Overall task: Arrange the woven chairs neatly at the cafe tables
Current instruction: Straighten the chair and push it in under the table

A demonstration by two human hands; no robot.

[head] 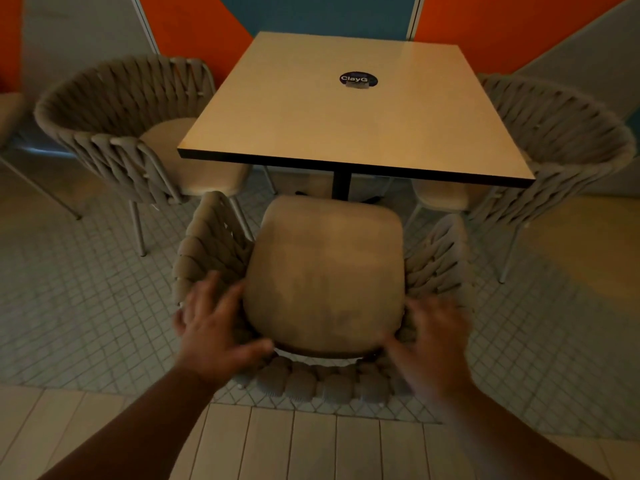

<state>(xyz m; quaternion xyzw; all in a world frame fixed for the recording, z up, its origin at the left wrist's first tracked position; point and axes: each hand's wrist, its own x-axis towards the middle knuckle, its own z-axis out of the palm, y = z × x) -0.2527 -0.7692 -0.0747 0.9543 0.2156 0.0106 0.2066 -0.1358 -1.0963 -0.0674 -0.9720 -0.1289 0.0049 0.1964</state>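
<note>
A grey woven chair with a beige seat cushion stands right below me, facing the square cafe table. Its curved back rim runs along the near side. My left hand hovers over the rim's left part, fingers spread. My right hand is over the right part, blurred, fingers spread too. Neither hand is clearly closed around the rim. Two more woven chairs stand at the table: one on the left and one on the right, both tucked partly under the tabletop.
A round black sticker lies on the tabletop. Orange, blue and grey wall panels rise behind the table. Small mosaic tiles cover the floor around the chairs, with pale planks at my feet. Another seat's edge shows far left.
</note>
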